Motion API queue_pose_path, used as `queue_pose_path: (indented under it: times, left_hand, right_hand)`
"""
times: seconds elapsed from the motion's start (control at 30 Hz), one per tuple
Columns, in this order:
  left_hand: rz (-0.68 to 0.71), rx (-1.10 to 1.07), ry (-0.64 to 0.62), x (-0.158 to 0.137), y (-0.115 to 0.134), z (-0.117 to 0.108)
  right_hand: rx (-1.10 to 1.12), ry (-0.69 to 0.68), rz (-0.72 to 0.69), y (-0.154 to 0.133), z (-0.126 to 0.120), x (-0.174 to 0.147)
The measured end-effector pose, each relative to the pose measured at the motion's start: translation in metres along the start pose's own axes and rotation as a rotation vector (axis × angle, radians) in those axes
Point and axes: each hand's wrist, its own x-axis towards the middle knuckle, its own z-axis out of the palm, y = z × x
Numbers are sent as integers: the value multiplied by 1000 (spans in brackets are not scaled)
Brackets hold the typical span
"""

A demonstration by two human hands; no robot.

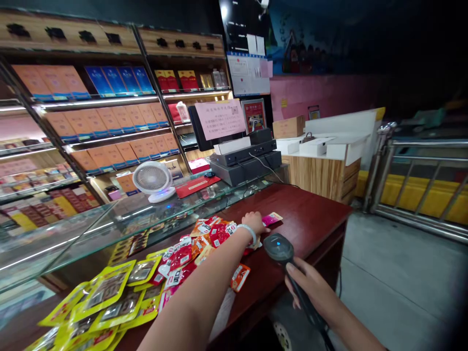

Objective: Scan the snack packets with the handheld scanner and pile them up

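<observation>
My right hand [309, 282] grips the black handle of a barcode scanner [278, 247], whose head shows a small blue light and tilts over the table edge. My left hand [254, 222], with a pale bracelet at the wrist, reaches across the table. Its fingers are curled at the near end of a pink packet [272, 218]; the fingertips are partly hidden. Beneath and beside the left forearm spreads a pile of red and orange snack packets [183, 253]. One orange packet [240, 277] lies to the right of that forearm. Larger yellow-edged snack bags [109, 292] overlap at the lower left.
The dark red table [310, 209] adjoins a glass display counter [120, 219]. On the counter are a white fan [152, 180], a red folder [197, 186] and a monitor [199, 129] behind black equipment [244, 163]. A metal railing [424, 146] stands at right.
</observation>
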Motion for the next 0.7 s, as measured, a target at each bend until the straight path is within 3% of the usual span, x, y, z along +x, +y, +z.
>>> queue_pose_path:
  times: [0.2, 0.53, 0.7]
  left_hand:
    - [6, -49, -97, -17, -7, -9]
    - [34, -319, -48, -4, -14, 18]
    - [85, -421, -7, -17, -17, 13]
  right_hand:
    - [1, 1, 8, 0, -3, -9]
    - [-4, 51, -5, 3, -12, -35]
    - [-47, 53, -16, -1, -10, -38]
